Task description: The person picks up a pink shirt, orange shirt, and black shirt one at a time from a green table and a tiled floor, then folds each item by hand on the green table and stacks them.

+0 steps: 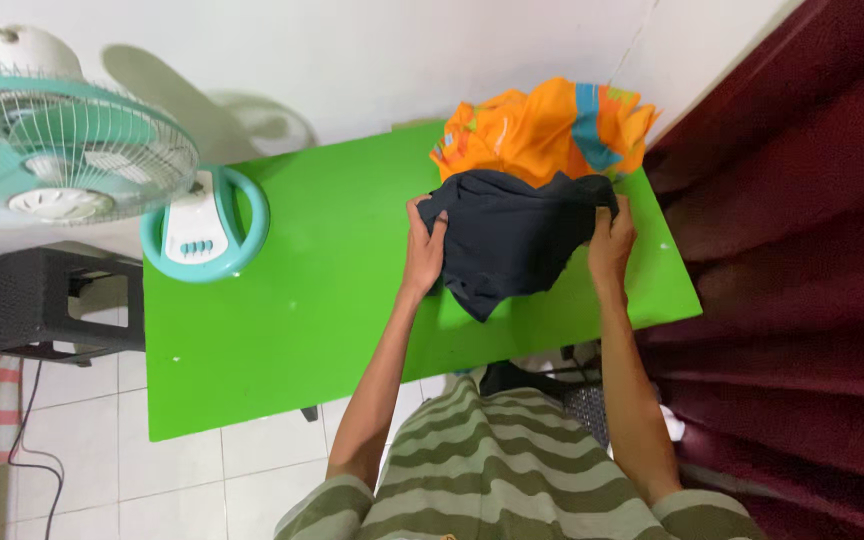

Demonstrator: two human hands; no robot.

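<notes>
A bright green table (282, 310) with a smooth, glossy top lies under both hands, well out to the left of the fingers and below them. Beyond the fingertips, at the table's far right corner, sits a crumpled orange cloth (542, 125) with teal and yellow bands, its soft folds touching the upper edge of the garment that the fingers hold. That dark navy garment (512, 240) hangs stretched between the two hands, limp and matte, wrinkled, with one pointed corner drooping onto the table below the fingers. Far left of the fingers stands a teal and white fan (57, 140), its round wire grille tilted, its ring-shaped base (204, 225) resting on the table's left edge. The left hand (425, 240) has its fingers closed tight on the garment's left edge, bunching the fabric. The right hand (610, 235) has its fingers clamped on the right edge, thumb on top.
</notes>
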